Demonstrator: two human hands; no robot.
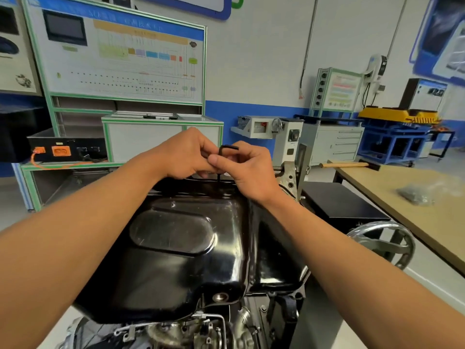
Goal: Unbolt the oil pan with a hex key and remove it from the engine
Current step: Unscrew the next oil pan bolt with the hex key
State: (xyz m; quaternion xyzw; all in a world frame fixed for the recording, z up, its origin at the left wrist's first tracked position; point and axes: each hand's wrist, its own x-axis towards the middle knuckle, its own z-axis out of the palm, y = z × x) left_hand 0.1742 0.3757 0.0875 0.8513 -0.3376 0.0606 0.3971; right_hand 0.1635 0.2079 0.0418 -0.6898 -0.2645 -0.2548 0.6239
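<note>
Far edge: the oil pan [176, 248] sits uppermost on the engine [201, 331], and its far flange is where both hands are at work.
Near edge: one threaded drain hole [221, 296] shows in the pan's near lip, just above the engine's metal parts.
Right side: one silver handwheel [385, 244] stands close by the pan's right flank, with a black box [342, 205] behind it and the wooden workbench [402, 182] further right.
Left side: bare floor [15, 197] lies between the pan and the green-framed training board [120, 59].
Hex key [220, 172]: one, black, L-shaped, its long shaft upright with the tip down at the far flange and its short arm pointing right above the fingers.
Left hand [186, 154]: fingers curled, pinching the key near its bend.
Right hand [246, 167]: thumb and fingers closed on the shaft just below.
Bolts: hidden behind the hands, so I cannot count them.
On the bench: one hammer [349, 165] and one clear bag of small parts [417, 195], well apart.
</note>
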